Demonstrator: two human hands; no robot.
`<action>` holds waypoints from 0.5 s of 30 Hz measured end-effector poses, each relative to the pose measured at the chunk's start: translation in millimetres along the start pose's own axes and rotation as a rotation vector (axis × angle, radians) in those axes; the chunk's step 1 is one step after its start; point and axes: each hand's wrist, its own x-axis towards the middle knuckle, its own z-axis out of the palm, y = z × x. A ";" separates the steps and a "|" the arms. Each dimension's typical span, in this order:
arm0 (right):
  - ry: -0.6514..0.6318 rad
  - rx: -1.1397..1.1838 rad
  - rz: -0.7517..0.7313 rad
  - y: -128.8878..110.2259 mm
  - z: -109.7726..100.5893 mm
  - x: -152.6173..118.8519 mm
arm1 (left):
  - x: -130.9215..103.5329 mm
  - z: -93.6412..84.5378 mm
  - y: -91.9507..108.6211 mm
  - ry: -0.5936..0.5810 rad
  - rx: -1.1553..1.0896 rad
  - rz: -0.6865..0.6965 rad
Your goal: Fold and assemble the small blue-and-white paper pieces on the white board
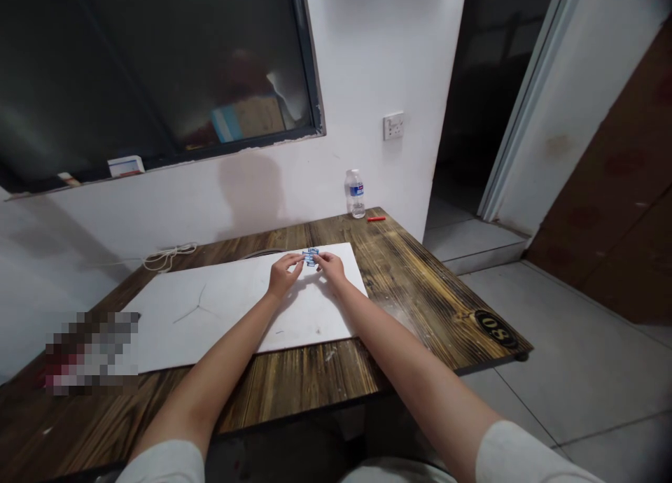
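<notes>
A small light-blue piece with dark outlines (311, 253) is held up between my two hands, over the right half of a white board (236, 329). Its exact kind is too small to make out. My left hand (285, 273) pinches its left side between thumb and fingertips. On the other side, the fingers of my right hand (330, 264) are closed on its right edge. The board lies flat on the wooden table and bears a dark three-armed line mark (198, 306) to the left of my hands.
At the table's (414, 308) back right corner stand a clear plastic bottle (358, 194) and, lying beside it, a red pen-like stick (376, 219). A pale coiled cable (168, 257) rests at the back left. A blurred-out patch (94, 350) covers something on the left.
</notes>
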 end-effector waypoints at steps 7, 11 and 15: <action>-0.016 0.033 0.007 -3.3 -0.3 -0.4 | -3.5 6.5 3.3 -0.056 -0.016 -0.092; -0.031 0.057 0.008 -4.4 0.3 -1.2 | -7.9 10.2 2.5 -0.093 -0.011 -0.097; -0.025 0.049 0.003 -3.5 1.2 -2.2 | -10.1 9.6 1.5 -0.151 -0.054 -0.136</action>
